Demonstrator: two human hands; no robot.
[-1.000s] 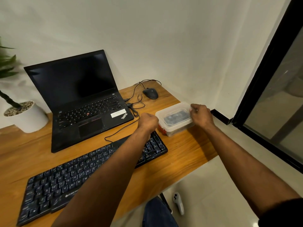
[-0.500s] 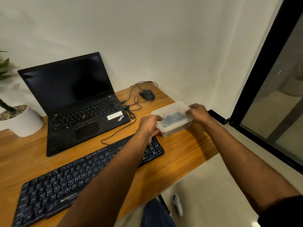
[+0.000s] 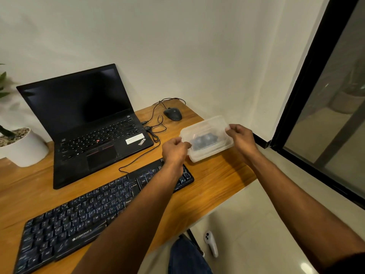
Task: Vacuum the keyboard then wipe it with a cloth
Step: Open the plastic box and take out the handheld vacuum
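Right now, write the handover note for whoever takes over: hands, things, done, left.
Left hand grips the near-left end of the clear plastic box; right hand grips its right end. The box is tilted at the desk's right end, lid on, something dark inside. External keyboard lies in front of the laptop.
Done: nothing on the keyboard.
Left: open the box, vacuum, then wipe. No cloth in view.

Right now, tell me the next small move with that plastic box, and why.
Probably peel the lid off. The left hand and right hand each pinch an edge of the clear plastic box, and a dark object shows inside through the lid; it may be the vacuum. The keyboard lies untouched on the desk.
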